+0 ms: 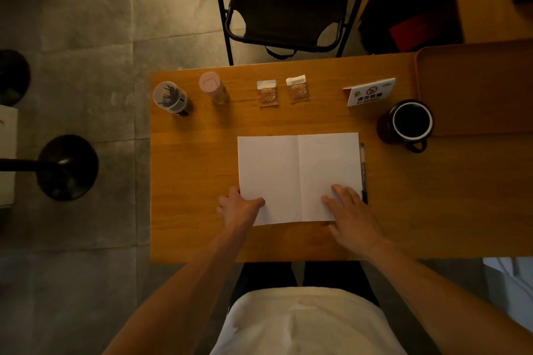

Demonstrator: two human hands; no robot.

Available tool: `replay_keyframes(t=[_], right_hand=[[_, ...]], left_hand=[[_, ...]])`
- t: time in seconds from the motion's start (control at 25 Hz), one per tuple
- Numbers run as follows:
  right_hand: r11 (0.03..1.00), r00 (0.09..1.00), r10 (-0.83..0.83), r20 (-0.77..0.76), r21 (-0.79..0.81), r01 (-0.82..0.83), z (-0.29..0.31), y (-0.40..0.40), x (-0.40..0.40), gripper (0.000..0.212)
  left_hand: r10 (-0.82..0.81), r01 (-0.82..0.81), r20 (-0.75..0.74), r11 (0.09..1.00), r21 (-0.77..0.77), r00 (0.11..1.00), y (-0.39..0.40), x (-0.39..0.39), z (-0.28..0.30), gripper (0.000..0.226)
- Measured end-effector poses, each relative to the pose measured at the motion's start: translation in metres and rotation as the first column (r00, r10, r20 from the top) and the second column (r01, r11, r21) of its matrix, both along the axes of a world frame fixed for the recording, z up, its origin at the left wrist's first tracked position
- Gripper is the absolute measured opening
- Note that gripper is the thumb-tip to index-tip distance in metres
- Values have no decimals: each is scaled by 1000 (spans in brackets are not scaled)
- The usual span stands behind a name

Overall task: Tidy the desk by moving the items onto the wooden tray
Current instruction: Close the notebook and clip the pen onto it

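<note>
Both hands on the blank open notebook — left hand grips its corner, right hand lies flat

The desk is showing smooth matt wood, the open notebook plain matt paper. The dark mug is gleaming glossy, and the 2 sachets are shining slightly.

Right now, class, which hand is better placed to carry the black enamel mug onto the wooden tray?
Probably the right hand: it lies nearer the black enamel mug and wooden tray, both on its side. The left hand grips the open white notebook's far corner.
</note>
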State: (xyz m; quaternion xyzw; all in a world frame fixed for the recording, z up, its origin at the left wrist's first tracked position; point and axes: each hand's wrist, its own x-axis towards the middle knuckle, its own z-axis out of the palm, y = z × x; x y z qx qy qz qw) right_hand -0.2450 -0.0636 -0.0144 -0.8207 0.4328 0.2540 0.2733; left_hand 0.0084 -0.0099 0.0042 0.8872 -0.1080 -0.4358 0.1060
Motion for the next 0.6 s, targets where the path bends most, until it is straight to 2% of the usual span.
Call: replay_keyframes(t=[0.12, 0.28, 0.4, 0.6], right_hand=[[1000, 1000, 10, 1, 4, -10, 1, 0, 0, 67], [1000, 999, 29, -15, 10, -29, 3, -3, 0, 70], [1000, 999, 29, -19, 5, -29, 5, -2, 1, 70], [1000, 1000, 19, -21, -10, -19, 8, 4, 5, 69]], left_hand=[[34, -41, -64, 991, -124, 997, 4, 1, 2, 54], [-4, 4, 2, 984, -178, 1000, 15, 10, 10, 36], [-38, 18, -65, 957, -289, 997, 21, 18, 17, 22], [-132, 100, -58, 917, -385, 989, 26, 21, 35, 18]])
